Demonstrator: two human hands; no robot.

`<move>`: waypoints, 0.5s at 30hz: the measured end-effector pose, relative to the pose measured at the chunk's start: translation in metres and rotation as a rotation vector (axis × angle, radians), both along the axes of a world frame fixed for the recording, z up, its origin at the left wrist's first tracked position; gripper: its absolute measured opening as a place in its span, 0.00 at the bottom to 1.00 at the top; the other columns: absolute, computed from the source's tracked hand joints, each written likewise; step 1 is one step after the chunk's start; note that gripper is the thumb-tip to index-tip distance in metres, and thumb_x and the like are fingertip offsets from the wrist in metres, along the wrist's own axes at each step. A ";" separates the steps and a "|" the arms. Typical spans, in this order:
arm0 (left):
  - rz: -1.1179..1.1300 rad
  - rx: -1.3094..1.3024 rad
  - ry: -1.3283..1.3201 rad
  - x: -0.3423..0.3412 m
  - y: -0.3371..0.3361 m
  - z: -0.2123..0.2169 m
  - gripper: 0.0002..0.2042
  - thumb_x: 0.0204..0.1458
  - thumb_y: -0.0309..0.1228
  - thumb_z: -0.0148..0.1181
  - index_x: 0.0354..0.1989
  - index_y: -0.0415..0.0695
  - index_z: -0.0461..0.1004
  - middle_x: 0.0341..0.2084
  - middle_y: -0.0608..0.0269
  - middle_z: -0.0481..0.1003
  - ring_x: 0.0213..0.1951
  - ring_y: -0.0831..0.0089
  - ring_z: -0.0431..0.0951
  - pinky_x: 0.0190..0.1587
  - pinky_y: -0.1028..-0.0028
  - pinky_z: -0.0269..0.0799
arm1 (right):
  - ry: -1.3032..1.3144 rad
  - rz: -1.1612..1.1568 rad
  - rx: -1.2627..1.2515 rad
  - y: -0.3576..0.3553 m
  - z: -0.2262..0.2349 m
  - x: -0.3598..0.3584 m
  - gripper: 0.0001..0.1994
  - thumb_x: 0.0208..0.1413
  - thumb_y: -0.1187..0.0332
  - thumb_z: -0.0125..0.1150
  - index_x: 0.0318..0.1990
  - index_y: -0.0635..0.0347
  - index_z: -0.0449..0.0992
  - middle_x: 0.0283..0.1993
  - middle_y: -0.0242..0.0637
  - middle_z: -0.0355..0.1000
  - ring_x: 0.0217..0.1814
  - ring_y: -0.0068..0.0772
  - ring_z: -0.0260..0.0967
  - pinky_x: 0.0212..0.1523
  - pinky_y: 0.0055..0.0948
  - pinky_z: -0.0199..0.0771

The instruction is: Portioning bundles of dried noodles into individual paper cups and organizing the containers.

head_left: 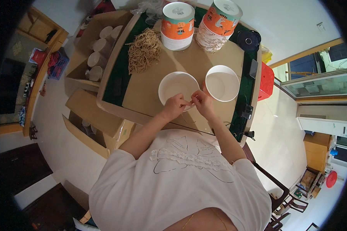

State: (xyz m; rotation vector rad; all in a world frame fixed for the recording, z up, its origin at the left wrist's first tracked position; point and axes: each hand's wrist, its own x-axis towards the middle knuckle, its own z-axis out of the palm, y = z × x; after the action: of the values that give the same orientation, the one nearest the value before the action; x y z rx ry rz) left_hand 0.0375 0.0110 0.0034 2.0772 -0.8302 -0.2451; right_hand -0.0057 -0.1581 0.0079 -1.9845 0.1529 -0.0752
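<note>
Both my hands meet at the near rim of a white paper bucket point(176, 82) standing mouth up on the table. My left hand point(175, 106) is closed, with thumb and forefinger pressed together at the rim. My right hand point(202, 104) pinches at the same spot, its fingertips almost touching the left ones. Whatever lies between the fingertips is too small to make out. Just right of my right hand, a second open white paper bucket point(222, 83) leans slightly, with orange print on its side. Beyond the left bucket lies a tangled heap of brown paper cord point(144, 51).
Two stacks of upside-down orange and green paper buckets, one left point(177, 27) and one right point(219, 25), stand at the table's far side. A black round object point(249, 40) sits at the far right corner. Cartons point(99, 52) of white cups flank the table's left; a red stool point(266, 81) stands right.
</note>
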 end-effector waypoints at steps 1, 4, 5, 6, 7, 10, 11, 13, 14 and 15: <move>-0.003 0.030 -0.047 -0.002 -0.001 0.001 0.06 0.40 0.22 0.56 0.25 0.49 0.77 0.21 0.60 0.66 0.25 0.65 0.71 0.28 0.69 0.68 | -0.006 0.004 -0.064 -0.001 0.001 0.000 0.04 0.50 0.73 0.57 0.32 0.63 0.71 0.25 0.41 0.73 0.23 0.31 0.72 0.25 0.28 0.70; -0.033 0.136 -0.184 -0.006 -0.005 0.005 0.04 0.43 0.26 0.57 0.27 0.49 0.76 0.22 0.60 0.66 0.25 0.64 0.72 0.28 0.67 0.69 | -0.014 0.020 -0.099 -0.003 0.004 0.000 0.04 0.50 0.73 0.56 0.32 0.63 0.72 0.25 0.41 0.73 0.23 0.32 0.71 0.25 0.29 0.70; -0.059 0.211 -0.276 -0.007 -0.006 0.006 0.04 0.44 0.28 0.58 0.29 0.48 0.75 0.22 0.59 0.66 0.25 0.63 0.72 0.28 0.66 0.69 | -0.017 0.032 -0.071 -0.003 0.005 0.000 0.04 0.50 0.73 0.56 0.32 0.64 0.72 0.25 0.41 0.73 0.23 0.32 0.71 0.25 0.29 0.70; -0.056 0.211 -0.274 -0.007 -0.006 0.006 0.04 0.44 0.28 0.58 0.29 0.48 0.75 0.22 0.59 0.66 0.25 0.63 0.72 0.28 0.66 0.69 | -0.016 0.034 -0.070 -0.002 0.009 -0.001 0.04 0.50 0.73 0.56 0.32 0.64 0.72 0.25 0.41 0.73 0.23 0.32 0.71 0.25 0.29 0.70; -0.045 0.164 -0.277 -0.005 -0.007 0.006 0.04 0.44 0.30 0.58 0.30 0.48 0.75 0.23 0.60 0.66 0.24 0.62 0.72 0.27 0.66 0.69 | 0.035 0.054 -0.124 0.000 0.015 -0.003 0.04 0.50 0.73 0.56 0.32 0.64 0.72 0.25 0.41 0.73 0.23 0.33 0.71 0.25 0.30 0.70; -0.004 0.077 -0.210 -0.003 -0.008 -0.001 0.04 0.47 0.32 0.57 0.30 0.48 0.73 0.23 0.61 0.68 0.23 0.65 0.72 0.24 0.69 0.68 | 0.042 0.067 -0.146 0.003 0.014 -0.009 0.04 0.50 0.73 0.57 0.32 0.63 0.73 0.24 0.38 0.72 0.21 0.28 0.69 0.23 0.27 0.68; 0.027 0.039 -0.140 -0.002 -0.008 -0.004 0.04 0.49 0.33 0.57 0.29 0.47 0.73 0.24 0.63 0.69 0.22 0.69 0.71 0.21 0.72 0.66 | -0.001 0.059 -0.113 0.004 0.013 -0.010 0.03 0.50 0.73 0.58 0.31 0.63 0.73 0.22 0.35 0.71 0.20 0.23 0.66 0.22 0.25 0.66; 0.055 -0.042 0.394 0.008 -0.009 0.002 0.04 0.50 0.33 0.56 0.29 0.46 0.73 0.25 0.65 0.70 0.21 0.74 0.70 0.19 0.76 0.63 | 0.044 0.033 -0.123 0.006 0.016 -0.012 0.04 0.50 0.72 0.58 0.32 0.62 0.73 0.25 0.37 0.72 0.21 0.27 0.68 0.23 0.27 0.67; 0.085 -0.122 0.929 0.013 -0.010 0.004 0.05 0.52 0.33 0.55 0.29 0.46 0.72 0.26 0.66 0.71 0.21 0.79 0.68 0.17 0.80 0.60 | 0.089 0.009 -0.134 0.007 0.017 -0.013 0.05 0.50 0.72 0.57 0.33 0.62 0.73 0.27 0.39 0.73 0.22 0.31 0.69 0.24 0.29 0.69; 0.085 -0.121 0.927 0.016 -0.009 0.003 0.05 0.52 0.33 0.55 0.29 0.46 0.72 0.26 0.66 0.71 0.21 0.79 0.68 0.17 0.80 0.60 | 0.088 0.009 -0.133 0.008 0.014 -0.015 0.05 0.50 0.72 0.57 0.33 0.62 0.73 0.27 0.39 0.73 0.22 0.31 0.69 0.24 0.29 0.69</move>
State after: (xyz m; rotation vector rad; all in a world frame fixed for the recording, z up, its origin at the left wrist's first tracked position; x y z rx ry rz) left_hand 0.0538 0.0018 0.0064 1.6026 -0.1772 -0.9860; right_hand -0.0209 -0.1498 0.0218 -2.1222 0.2007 0.0082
